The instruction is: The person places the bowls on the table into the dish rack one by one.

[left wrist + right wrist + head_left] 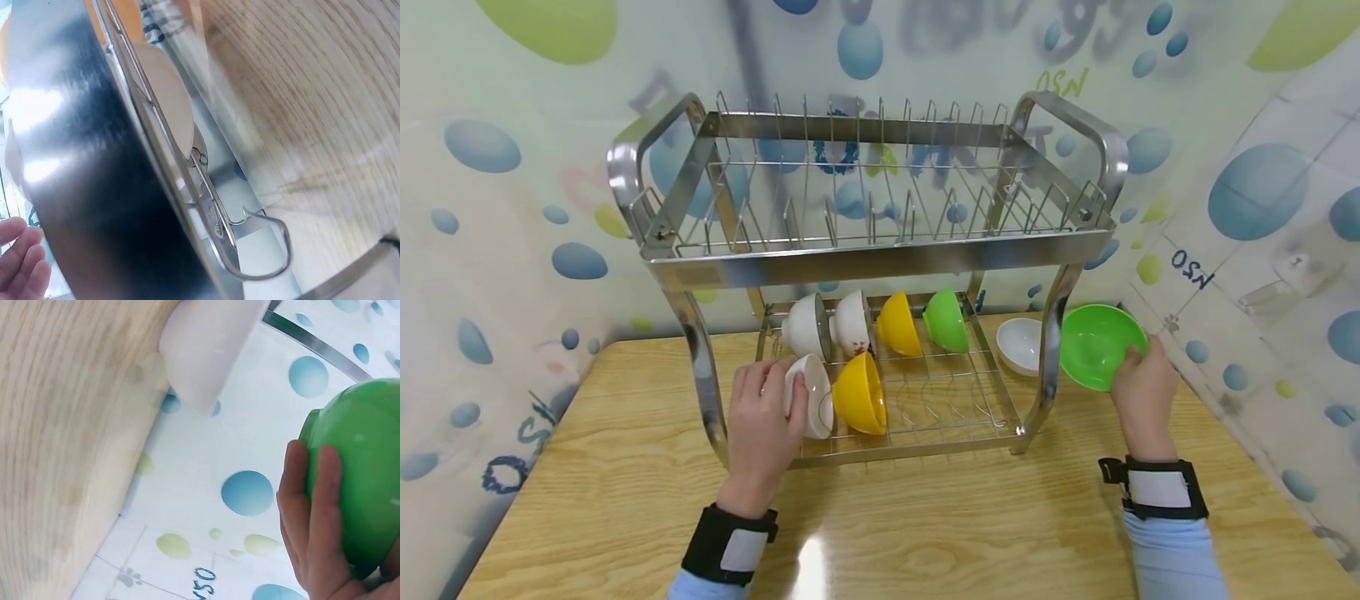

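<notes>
In the head view my left hand (762,421) is at the front left of the rack's lower tier. Its thumb and fingers close round the base side of a white bowl (817,398), which stands on edge with its mouth to the right. Beside that bowl a yellow bowl (859,396) leans the same way. Left fingers (25,262) show behind the metal rail in the left wrist view. Off the rack's right side, my right hand (1144,390) grips a green bowl (1093,346), thumb at the rim. In the right wrist view, fingers spread under the green bowl (365,469).
A two-tier metal dish rack (880,260) stands on the wooden table (925,525). Two white bowls, a yellow bowl (898,325) and a smaller green bowl (946,321) line its lower back row. Another white bowl (1018,343) sits right of the rack. Patterned wall covering rises behind.
</notes>
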{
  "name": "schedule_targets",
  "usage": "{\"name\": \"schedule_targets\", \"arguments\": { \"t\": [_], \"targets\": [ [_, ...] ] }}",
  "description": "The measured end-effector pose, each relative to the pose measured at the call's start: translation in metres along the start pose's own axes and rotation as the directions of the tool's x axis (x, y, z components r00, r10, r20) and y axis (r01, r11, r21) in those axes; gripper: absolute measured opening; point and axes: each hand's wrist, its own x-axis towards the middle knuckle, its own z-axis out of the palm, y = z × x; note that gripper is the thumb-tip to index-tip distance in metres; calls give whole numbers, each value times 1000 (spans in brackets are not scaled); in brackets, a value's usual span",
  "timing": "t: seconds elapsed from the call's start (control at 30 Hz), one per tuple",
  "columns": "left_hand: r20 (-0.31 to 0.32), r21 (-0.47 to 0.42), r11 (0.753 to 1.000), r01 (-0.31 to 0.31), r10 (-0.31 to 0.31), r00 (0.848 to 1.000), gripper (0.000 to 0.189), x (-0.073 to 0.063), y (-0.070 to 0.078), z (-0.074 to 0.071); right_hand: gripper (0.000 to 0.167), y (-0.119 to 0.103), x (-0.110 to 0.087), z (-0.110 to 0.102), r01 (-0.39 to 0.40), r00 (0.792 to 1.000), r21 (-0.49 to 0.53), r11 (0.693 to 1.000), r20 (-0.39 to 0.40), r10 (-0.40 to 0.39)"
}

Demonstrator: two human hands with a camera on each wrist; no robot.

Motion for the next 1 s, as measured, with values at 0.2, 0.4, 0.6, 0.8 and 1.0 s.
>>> {"name": "schedule_targets", "arguments": {
  "t": [0.2,0.4,0.6,0.8,1.0],
  "targets": [
    [-4,-14,999,33,-33,999,26,1,2,-1,40,-6,-5,-14,20,1000,-13,1000,-6,-20],
    [-59,-72,997,19,-23,998,24,4,6,1,40,-15,-13,-28,-8,1000,-46,999,20,9],
    [-53,-80,997,10,-14,999,24,8,13,2,43,-24,-24,-42,-11,997,-70,997,71,16],
    [-14,-99,995,26,-28,1000,23,9,22,4,44,-35,-35,-53,15,991,-89,996,132,-3],
    [-7,-161,986,42,-44,999,23,10,31,9,41,-51,-49,-60,104,985,-90,991,149,-90]
  ]
}}
